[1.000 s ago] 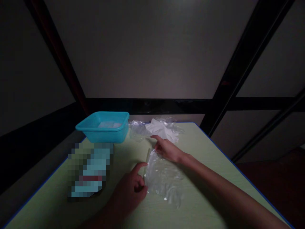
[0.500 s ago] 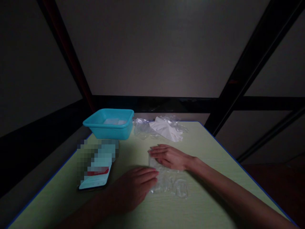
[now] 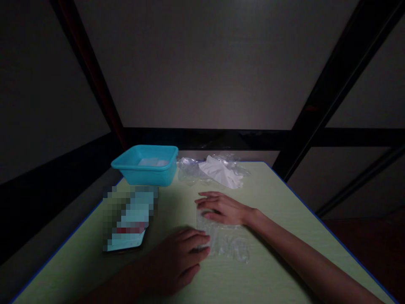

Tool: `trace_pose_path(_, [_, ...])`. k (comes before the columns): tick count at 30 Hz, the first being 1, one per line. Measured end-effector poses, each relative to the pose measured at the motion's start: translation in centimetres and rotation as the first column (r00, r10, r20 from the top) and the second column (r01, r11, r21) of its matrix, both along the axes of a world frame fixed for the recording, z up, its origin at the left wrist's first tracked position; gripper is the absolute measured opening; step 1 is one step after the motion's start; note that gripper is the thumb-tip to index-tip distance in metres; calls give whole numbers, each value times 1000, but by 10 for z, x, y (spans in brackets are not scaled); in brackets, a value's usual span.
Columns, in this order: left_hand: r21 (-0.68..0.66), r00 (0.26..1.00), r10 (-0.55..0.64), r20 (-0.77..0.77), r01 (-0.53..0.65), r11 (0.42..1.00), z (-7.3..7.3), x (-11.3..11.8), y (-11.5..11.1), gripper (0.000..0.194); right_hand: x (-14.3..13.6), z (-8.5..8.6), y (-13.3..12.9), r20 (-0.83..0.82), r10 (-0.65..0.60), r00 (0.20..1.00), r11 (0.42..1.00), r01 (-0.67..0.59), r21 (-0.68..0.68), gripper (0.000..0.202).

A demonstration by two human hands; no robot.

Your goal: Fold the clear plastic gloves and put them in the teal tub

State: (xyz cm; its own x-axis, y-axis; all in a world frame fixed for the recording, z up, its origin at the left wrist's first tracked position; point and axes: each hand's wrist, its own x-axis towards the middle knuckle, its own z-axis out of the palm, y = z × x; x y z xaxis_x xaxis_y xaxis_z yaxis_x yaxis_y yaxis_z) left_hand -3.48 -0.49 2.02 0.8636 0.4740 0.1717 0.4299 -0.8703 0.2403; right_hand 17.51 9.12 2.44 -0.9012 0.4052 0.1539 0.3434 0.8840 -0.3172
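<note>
A crinkled sheet of clear plastic [image 3: 221, 242], perhaps a thin bag or glove, lies flat on the pale green table [image 3: 278, 261]. My right hand [image 3: 223, 208] rests palm down over its far edge, fingers stretched to the left and slightly apart. At the plastic's near left edge is my left hand [image 3: 182, 255], its fingers extended over the film and spread a little. Neither hand grips anything that I can see. Part of the plastic is hidden beneath the fingers.
A blue basin [image 3: 148, 175] with pale items inside stands at the back left. In front of it lies a phone [image 3: 136, 219], its screen partly pixelated. Crumpled clear wrap [image 3: 191, 171] and a fanned white tissue-like piece [image 3: 221, 172] lie near the back edge, close to the wall.
The fingers of both hands have spread slightly apart. My left hand has shifted a little toward me, and the plastic's near part looks slightly flatter.
</note>
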Motion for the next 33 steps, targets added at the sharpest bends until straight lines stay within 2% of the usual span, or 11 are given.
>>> trace_pose_path(3, [-52,999,1,-36,-3,999,0,-3,-2,40,1,-2,0,-15,-4,1000,1000,4,-4,36])
trace_pose_path(7, [-122,995,-32,-92,21,992,4,-10,-7,57,3,-7,0,-34,9,999,1000,-9,8,40])
trace_pose_path(11, [-124,993,-45,-110,32,992,6,-12,-16,66,4,-10,1,-49,20,999,999,-18,38,39])
trace_pose_path(13, [-90,995,-22,-102,13,996,-1,-11,-18,66,4,-12,1,-51,20,998,999,-18,49,39])
trace_pose_path(17, [16,995,35,-90,-34,999,-30,-10,-17,49,4,-12,1,-28,8,1000,999,-6,45,38])
trace_pose_path(19, [36,996,-3,-91,6,999,-42,-11,-15,50,4,-11,1,-17,-6,1000,999,7,37,37])
trace_pose_path(21, [44,996,-30,-84,33,998,-46,-13,-15,52,4,-11,0,1,-20,1000,1000,20,24,38])
trace_pose_path(27, [59,996,93,20,-94,994,-33,-20,-13,61,4,-9,-2,16,-65,998,997,66,-46,43])
trace_pose_path(28, [70,990,131,49,-134,989,-31,-21,-8,63,4,-9,-3,4,-76,997,996,76,-56,44])
trace_pose_path(30, [126,975,188,122,-203,971,-28,-20,5,54,4,-8,-3,-16,-87,996,994,86,-66,42])
trace_pose_path(33, [138,962,252,103,-264,955,-24,-14,26,51,4,-7,-4,-16,-90,996,994,89,-70,39])
